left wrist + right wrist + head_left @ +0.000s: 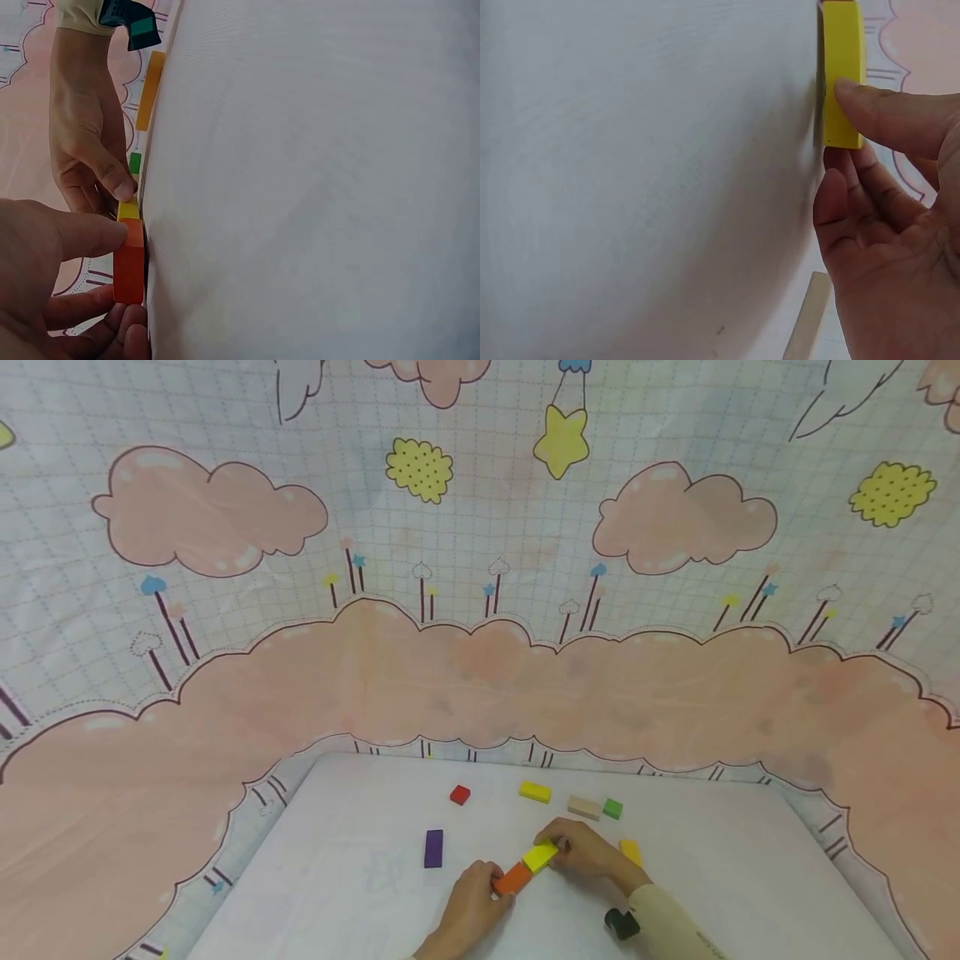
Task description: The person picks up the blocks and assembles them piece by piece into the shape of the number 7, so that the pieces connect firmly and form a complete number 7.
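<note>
An orange block [513,878] and a yellow block [540,857] lie end to end on the white table, touching, in a slanting line. The left hand [474,902] grips the orange block at its outer end; in the left wrist view its thumb lies on the orange block [128,271] and its fingers are curled at the far end. At the other end the right hand [581,850] pinches the yellow block, and the right wrist view shows the thumb on the yellow block's face [842,45] with fingers behind.
Behind the hands stand a red block [460,794], another yellow block [535,791], a beige block [584,807] and a green block [612,808]. A purple block [433,848] lies left, an amber block [631,852] beyond the right wrist. A dark device [622,924] sits at the right sleeve.
</note>
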Demonstrator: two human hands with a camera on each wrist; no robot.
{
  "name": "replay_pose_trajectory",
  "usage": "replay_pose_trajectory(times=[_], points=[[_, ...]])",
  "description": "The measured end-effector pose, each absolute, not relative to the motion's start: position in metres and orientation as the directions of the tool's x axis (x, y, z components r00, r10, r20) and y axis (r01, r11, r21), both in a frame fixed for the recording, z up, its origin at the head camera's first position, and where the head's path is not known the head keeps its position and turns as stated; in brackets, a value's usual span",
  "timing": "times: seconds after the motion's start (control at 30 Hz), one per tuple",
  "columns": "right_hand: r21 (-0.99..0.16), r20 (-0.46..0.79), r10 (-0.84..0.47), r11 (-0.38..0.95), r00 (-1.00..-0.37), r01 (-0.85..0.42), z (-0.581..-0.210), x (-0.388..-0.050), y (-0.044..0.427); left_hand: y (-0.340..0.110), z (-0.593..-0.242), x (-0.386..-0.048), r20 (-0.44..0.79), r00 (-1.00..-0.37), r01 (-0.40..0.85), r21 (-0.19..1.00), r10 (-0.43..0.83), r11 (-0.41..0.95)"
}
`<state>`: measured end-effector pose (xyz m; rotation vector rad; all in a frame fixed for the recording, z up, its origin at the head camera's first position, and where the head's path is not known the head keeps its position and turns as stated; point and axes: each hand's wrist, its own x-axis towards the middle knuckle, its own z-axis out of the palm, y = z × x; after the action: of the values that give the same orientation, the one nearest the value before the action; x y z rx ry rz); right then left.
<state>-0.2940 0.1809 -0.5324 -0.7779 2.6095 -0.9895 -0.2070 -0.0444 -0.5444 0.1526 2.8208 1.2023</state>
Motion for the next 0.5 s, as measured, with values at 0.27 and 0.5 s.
replay_pose_trajectory(times=[0.27, 0.5], points=[[-0.661, -0.012, -0.570, 0.621, -0.822, -0.421, -0.5357, -0.2944, 0.1795, -0.0439, -0.5442, -0.2074, -0.029, -0.993, 0.059, 0.723, 0.115, 0.688], [-0.645, -0.021, -0.567, 0.636, -0.823, -0.422, -0.5347, -0.2926, 0.1770, -0.0440, -0.5453, -0.2062, -0.016, -0.992, 0.075, 0.726, 0.125, 0.683]])
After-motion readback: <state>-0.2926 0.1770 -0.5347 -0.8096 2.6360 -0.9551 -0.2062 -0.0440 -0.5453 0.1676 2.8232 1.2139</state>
